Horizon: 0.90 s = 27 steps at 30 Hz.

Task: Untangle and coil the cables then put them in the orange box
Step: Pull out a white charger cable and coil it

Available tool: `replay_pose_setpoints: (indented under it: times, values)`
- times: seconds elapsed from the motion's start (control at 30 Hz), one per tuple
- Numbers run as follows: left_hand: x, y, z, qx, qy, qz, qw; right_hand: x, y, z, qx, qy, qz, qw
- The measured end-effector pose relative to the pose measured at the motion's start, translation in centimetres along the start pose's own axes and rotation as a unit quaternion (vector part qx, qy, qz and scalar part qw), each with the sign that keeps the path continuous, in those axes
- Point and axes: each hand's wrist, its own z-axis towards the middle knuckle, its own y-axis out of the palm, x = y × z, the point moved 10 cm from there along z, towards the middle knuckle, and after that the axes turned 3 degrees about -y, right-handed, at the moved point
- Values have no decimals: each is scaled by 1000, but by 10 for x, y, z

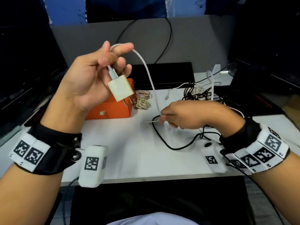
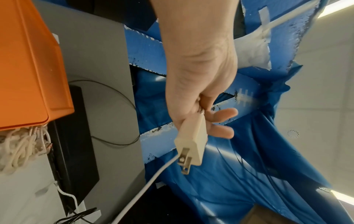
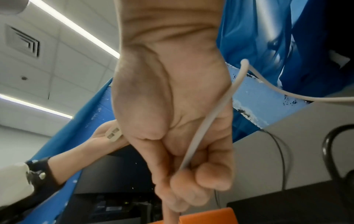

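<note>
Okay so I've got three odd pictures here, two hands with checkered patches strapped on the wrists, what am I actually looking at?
A person wears three cameras: one on the head, one on each wrist. The patches are markers on the wrist straps.

Head view: the left hand holds up a cream square wall charger, its white cable looped over a finger. The right hand pinches that cable lower down, above the white table. On the table lie an orange plastic box, two coiled cables and a tangled pile of black and white cables.

The wrist views show each grip from underneath.
</note>
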Motion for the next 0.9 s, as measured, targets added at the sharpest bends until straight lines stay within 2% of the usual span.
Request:
replay_pose_setpoints:
  times: [0.03,0.1,0.13,0.2,0.27,0.33,0.37,0.4,0.47,0.5,0.53,0.57,0.6,0.67,0.7,0.73,0.8,0.87,0.9]
  values:
    - [1,4,-1,-5,5,24,1000,-1,-9,-2,28,1,-10,1000]
    - [-3,13,-5,-29,-15,62,998,2,-38,-8,145,16,1,989]
    - [-9,18,-7,-46,-38,74,995,2,-56,-16,225,23,36,973]
    - [-23,28,-11,-80,-83,91,989,-7,-86,-36,383,1,98,918]
    - [-34,37,-13,-96,-103,99,985,-19,-96,-45,453,-48,109,883]
    - [-36,45,-13,-99,-100,84,986,-24,-91,-41,440,-94,155,880]
    - [-35,46,-12,-98,-93,73,988,-22,-86,-35,413,-112,215,878]
    - [-33,44,-11,-93,-82,66,990,-21,-81,-30,386,-131,294,864]
    - [-27,37,-6,-80,-44,53,994,-14,-75,-22,348,-147,436,817]
    - [-21,32,-4,-68,-19,36,997,-10,-73,-20,348,-139,466,802]
    - [-15,26,-1,-51,10,5,999,-5,-71,-19,357,-126,467,799]
    - [-6,18,1,-31,44,-35,998,-1,-70,-18,368,-107,431,817]
    - [1,10,2,-11,77,-71,994,1,-66,-15,366,-86,364,852]
    - [9,1,3,8,113,-73,991,-5,-47,-3,286,-45,211,934]
    - [8,0,3,23,119,-8,993,-11,-34,3,222,-37,156,962]
    - [7,2,1,37,126,98,986,-18,-23,5,171,-41,117,977]
    - [-4,18,-2,15,131,330,935,-35,-20,0,132,-66,62,987]
    - [-28,32,-2,-47,102,472,874,-45,-34,-11,156,-96,34,982]
    - [-37,34,-2,-67,81,500,860,-48,-44,-17,181,-107,29,977]
